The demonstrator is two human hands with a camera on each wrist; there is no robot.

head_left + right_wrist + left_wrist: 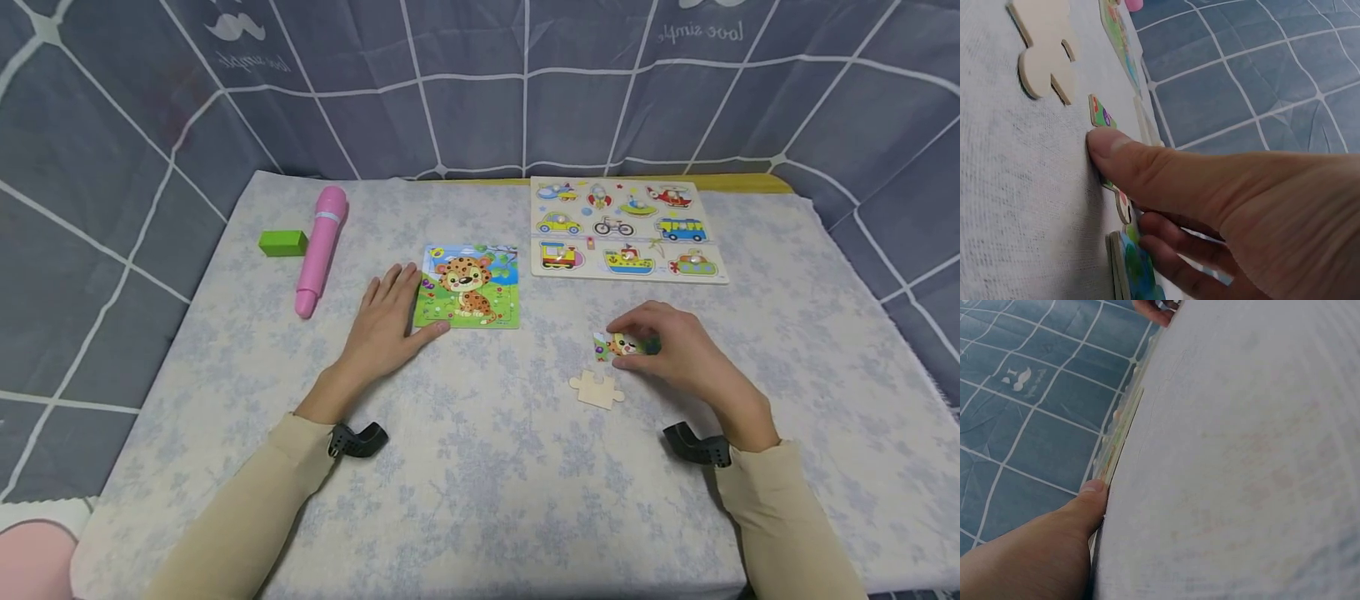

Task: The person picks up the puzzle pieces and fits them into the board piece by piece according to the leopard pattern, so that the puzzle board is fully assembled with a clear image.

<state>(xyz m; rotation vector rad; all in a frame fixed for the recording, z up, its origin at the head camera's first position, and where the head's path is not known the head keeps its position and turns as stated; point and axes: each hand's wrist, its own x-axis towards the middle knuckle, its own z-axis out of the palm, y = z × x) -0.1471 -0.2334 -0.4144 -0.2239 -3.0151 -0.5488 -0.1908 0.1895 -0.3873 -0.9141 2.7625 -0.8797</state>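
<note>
My left hand [381,327] lies on the table with its fingers straight, at the left edge of a square leopard puzzle board [495,293]. Its thumb reaches the board's lower edge. To the right, my right hand [678,346] is curved over small printed puzzle pieces and pinches a leopard-face piece [601,347] between thumb and fingers, low at the cloth. In the right wrist view, a small stack of pieces [1138,265] lies by the other fingers, partly hidden. A bare-wood puzzle piece [596,391] rests face down just below this hand.
A vehicle peg puzzle [592,271] lies at the back right. At the left are a pink toy microphone [321,250] and a green block [282,243]. A pink-and-white object [37,558] shows at the lower left corner. Checked grey cloth [480,125] hangs behind the table.
</note>
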